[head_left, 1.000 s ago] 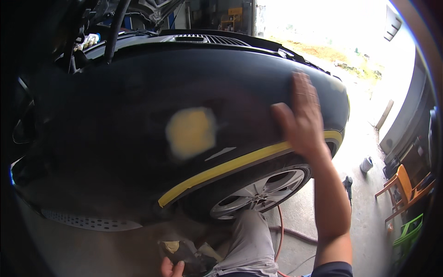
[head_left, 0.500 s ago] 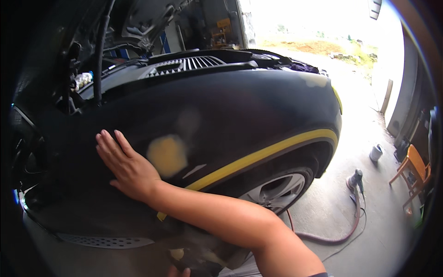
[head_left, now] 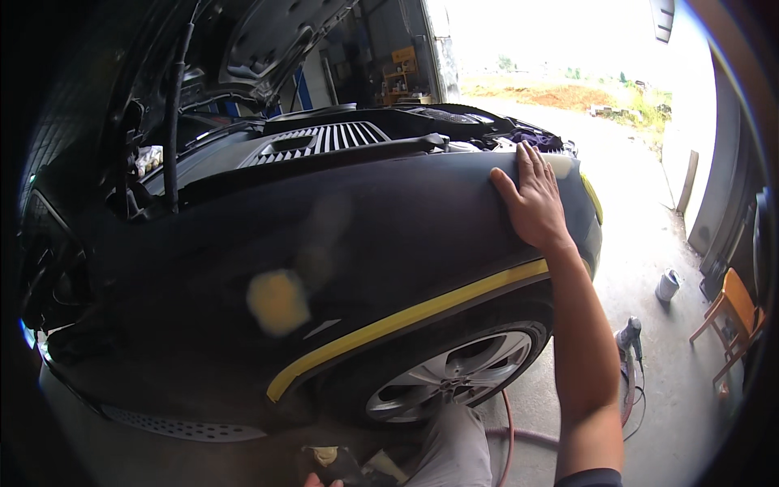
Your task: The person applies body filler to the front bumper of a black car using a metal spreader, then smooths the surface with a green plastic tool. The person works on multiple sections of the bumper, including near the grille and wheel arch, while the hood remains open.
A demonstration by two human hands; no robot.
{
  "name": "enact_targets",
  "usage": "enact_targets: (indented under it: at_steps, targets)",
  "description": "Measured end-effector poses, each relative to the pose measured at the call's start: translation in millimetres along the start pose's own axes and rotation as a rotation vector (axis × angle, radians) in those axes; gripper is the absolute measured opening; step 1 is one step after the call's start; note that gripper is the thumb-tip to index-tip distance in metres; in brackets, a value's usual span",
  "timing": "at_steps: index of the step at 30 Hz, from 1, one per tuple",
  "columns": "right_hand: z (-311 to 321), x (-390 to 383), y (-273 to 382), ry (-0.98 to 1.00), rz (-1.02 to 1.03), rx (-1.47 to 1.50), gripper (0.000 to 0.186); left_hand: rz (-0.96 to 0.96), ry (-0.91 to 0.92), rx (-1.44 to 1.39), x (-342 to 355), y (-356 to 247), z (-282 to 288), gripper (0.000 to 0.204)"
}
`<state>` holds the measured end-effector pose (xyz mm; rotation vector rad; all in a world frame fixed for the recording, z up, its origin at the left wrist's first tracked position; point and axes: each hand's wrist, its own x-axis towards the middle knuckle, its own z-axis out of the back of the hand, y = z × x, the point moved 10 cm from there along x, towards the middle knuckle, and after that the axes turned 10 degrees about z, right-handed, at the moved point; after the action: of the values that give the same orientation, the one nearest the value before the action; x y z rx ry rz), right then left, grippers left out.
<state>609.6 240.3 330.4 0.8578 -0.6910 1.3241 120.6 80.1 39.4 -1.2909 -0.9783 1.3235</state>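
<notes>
My right hand [head_left: 535, 199] lies flat on the upper front of a dark car fender [head_left: 406, 219], thumb apart and fingers stretched toward the bonnet-side edge. A pale filler patch [head_left: 560, 166] shows beside its fingertips. Further left on the panel is a yellowish filler patch [head_left: 278, 303], with a small bare scratch-like mark near it. Yellow masking tape [head_left: 406, 312] follows the wheel arch. At the bottom edge, fingertips of my left hand [head_left: 319, 480] hold a dark flat board [head_left: 345, 468] bearing a dab of beige putty [head_left: 325, 455]; most of that hand is cut off.
Below the fender stands the wheel [head_left: 454, 373], close to my knee [head_left: 454, 446]. Hoses run over the floor to a sander [head_left: 629, 333] at the right. Beyond it are a grey can [head_left: 667, 286] and a wooden chair [head_left: 730, 316]. The raised bonnet [head_left: 260, 57] is overhead left.
My right hand has swept from the rear part of the fender to its front upper corner, to the right. The left hand still stays low with the board. The view has shifted slightly.
</notes>
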Motion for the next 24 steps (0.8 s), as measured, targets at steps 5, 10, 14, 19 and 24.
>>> enact_targets:
  at_steps: [5,10,14,19,24]
  targets:
    - [-10,-2,138,0.004,0.128,0.172,0.092,0.033,-0.089,-0.11,-17,17,21,0.028]
    - [-7,-28,306,-0.134,0.542,0.276,0.096,0.023,-0.056,0.05,-14,-11,-20,0.034]
    - [-23,-29,277,-0.076,0.682,0.307,0.089,-0.178,0.001,0.166,-4,-29,-51,0.039]
    - [3,-6,139,-0.053,0.385,0.28,0.085,0.049,0.054,-0.228,-3,-2,-37,0.034]
    - [2,-11,46,0.036,0.15,0.084,0.091,0.055,0.067,-0.161,-4,-9,-36,0.027]
